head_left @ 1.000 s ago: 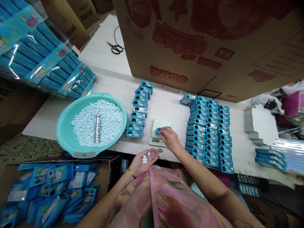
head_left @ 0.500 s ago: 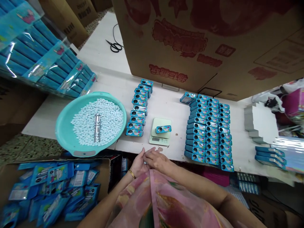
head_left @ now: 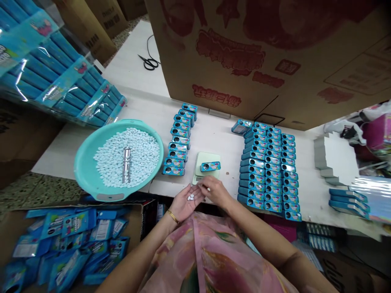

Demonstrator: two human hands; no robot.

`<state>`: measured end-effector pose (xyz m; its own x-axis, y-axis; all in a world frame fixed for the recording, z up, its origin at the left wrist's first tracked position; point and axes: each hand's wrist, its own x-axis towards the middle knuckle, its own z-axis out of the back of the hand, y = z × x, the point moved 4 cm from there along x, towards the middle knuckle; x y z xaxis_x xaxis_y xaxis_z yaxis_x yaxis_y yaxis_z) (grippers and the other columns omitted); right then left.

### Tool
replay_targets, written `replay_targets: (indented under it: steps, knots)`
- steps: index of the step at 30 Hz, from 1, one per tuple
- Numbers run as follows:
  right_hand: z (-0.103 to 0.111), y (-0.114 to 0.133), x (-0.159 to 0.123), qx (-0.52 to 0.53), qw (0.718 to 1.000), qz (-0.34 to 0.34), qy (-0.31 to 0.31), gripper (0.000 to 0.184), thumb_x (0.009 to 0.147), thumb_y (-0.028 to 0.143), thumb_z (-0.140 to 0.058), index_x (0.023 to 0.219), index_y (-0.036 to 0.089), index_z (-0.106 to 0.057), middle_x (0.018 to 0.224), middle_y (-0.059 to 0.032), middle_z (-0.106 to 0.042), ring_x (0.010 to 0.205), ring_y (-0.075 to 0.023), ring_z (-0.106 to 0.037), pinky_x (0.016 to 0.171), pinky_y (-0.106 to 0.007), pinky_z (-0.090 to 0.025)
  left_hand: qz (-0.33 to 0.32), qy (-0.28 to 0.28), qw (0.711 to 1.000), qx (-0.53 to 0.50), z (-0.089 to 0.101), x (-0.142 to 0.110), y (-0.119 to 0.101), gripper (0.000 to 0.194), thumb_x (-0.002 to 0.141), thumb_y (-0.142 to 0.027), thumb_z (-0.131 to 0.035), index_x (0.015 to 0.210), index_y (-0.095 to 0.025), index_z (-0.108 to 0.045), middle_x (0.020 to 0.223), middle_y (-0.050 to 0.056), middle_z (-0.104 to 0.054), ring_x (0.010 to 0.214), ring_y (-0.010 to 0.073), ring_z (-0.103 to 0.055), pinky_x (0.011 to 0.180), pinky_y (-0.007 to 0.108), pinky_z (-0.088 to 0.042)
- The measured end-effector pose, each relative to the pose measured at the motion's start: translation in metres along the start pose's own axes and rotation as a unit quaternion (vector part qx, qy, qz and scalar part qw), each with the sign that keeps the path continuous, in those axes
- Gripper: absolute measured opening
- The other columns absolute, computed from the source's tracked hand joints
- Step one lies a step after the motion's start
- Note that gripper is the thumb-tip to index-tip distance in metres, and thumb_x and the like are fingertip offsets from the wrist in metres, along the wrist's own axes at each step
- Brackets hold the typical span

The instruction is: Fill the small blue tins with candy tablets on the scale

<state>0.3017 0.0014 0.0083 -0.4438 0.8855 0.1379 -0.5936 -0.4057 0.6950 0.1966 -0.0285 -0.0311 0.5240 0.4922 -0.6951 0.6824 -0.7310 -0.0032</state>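
Observation:
My left hand (head_left: 185, 201) lies palm up at the table's front edge, cupping a few white tablets (head_left: 191, 197). My right hand (head_left: 214, 189) is beside it with fingertips pinched on a tablet, just in front of the small pale green scale (head_left: 206, 166). One blue tin (head_left: 210, 166) lies on the scale. A teal basin (head_left: 88, 171) at the left holds a heap of white tablets and a metal scoop (head_left: 126, 164).
A column of blue tins (head_left: 179, 138) stands left of the scale, and a large block of tins (head_left: 269, 171) lies to its right. A big cardboard box (head_left: 269, 57) fills the back. Scissors (head_left: 148, 62) lie far back. Blue packets (head_left: 64, 240) fill a carton below left.
My right hand left the tin on the scale, came to my left palm, and now lifts away pinching a tablet. My left palm has opened upward again.

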Motion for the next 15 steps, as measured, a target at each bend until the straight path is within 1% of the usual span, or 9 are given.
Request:
replay_targets:
  steps: [2,3,5,8,10,11,12,15]
  knots:
    - [0.014,-0.013,0.013,-0.015,0.998,-0.023,-0.054,0.016,0.078,0.012,-0.044,0.087,0.017,-0.056,0.081,-0.0046,-0.057,0.081,-0.0142,-0.051,0.075,-0.027,-0.042,-0.012,0.007,1.000,0.014,-0.008,0.003,-0.006,0.027,0.079,-0.024,-0.042,0.086,-0.004,-0.059,0.085,0.013,-0.063,0.089,0.0192,-0.057,0.084,0.032,-0.042]
    - [0.020,-0.019,0.019,-0.026,0.997,-0.031,-0.067,0.016,0.078,0.013,-0.044,0.087,0.018,-0.057,0.082,-0.0049,-0.057,0.082,-0.0143,-0.051,0.076,-0.028,-0.042,-0.018,0.007,1.000,0.018,-0.010,0.004,-0.009,0.027,0.079,-0.024,-0.043,0.088,-0.004,-0.058,0.091,0.015,-0.062,0.094,0.0208,-0.055,0.086,0.032,-0.040]
    - [0.027,-0.030,0.028,-0.044,0.996,-0.043,-0.071,0.017,0.078,0.014,-0.045,0.088,0.018,-0.058,0.084,-0.0052,-0.056,0.082,-0.0144,-0.052,0.076,-0.028,-0.042,-0.026,0.005,0.999,0.023,-0.011,0.004,-0.013,0.027,0.078,-0.024,-0.043,0.089,-0.004,-0.058,0.097,0.015,-0.061,0.101,0.0225,-0.051,0.088,0.032,-0.039]
    - [0.031,-0.035,0.028,-0.037,0.995,-0.058,-0.068,0.020,0.079,0.015,-0.044,0.094,0.019,-0.057,0.090,-0.0059,-0.056,0.085,-0.0138,-0.052,0.076,-0.026,-0.043,-0.026,-0.002,0.999,0.019,-0.004,0.000,-0.014,0.025,0.078,-0.022,-0.044,0.090,-0.005,-0.058,0.101,0.015,-0.060,0.104,0.0226,-0.049,0.090,0.032,-0.038]
    - [0.028,-0.027,0.018,-0.028,0.995,-0.066,-0.076,0.021,0.081,0.016,-0.041,0.097,0.017,-0.056,0.091,-0.0067,-0.056,0.087,-0.0136,-0.052,0.078,-0.026,-0.043,-0.020,-0.007,1.000,0.013,0.005,-0.002,-0.012,0.025,0.078,-0.022,-0.044,0.091,-0.005,-0.058,0.101,0.015,-0.060,0.104,0.0219,-0.049,0.089,0.032,-0.038]
    - [0.024,-0.020,0.012,-0.026,0.995,-0.063,-0.068,0.022,0.082,0.016,-0.040,0.096,0.017,-0.056,0.091,-0.0068,-0.057,0.087,-0.0135,-0.051,0.078,-0.026,-0.042,-0.018,-0.011,1.000,0.008,0.009,-0.003,-0.010,0.025,0.078,-0.022,-0.043,0.091,-0.006,-0.058,0.099,0.014,-0.060,0.102,0.0211,-0.050,0.089,0.032,-0.039]
    - [0.018,-0.010,0.006,-0.025,0.997,-0.051,-0.044,0.021,0.082,0.016,-0.039,0.096,0.017,-0.056,0.091,-0.0066,-0.057,0.088,-0.0134,-0.051,0.079,-0.026,-0.042,-0.017,-0.015,1.000,0.002,0.013,-0.004,-0.008,0.025,0.078,-0.022,-0.043,0.090,-0.006,-0.057,0.095,0.014,-0.062,0.099,0.0199,-0.053,0.087,0.031,-0.040]
    - [-0.008,0.025,-0.012,-0.037,0.996,0.010,0.081,0.020,0.082,0.019,-0.042,0.097,0.020,-0.055,0.094,-0.0040,-0.057,0.089,-0.0132,-0.050,0.079,-0.025,-0.041,0.014,-0.024,1.000,-0.009,0.022,-0.004,0.002,0.028,0.080,-0.028,-0.040,0.092,-0.007,-0.057,0.086,0.011,-0.063,0.089,0.0178,-0.057,0.082,0.031,-0.042]
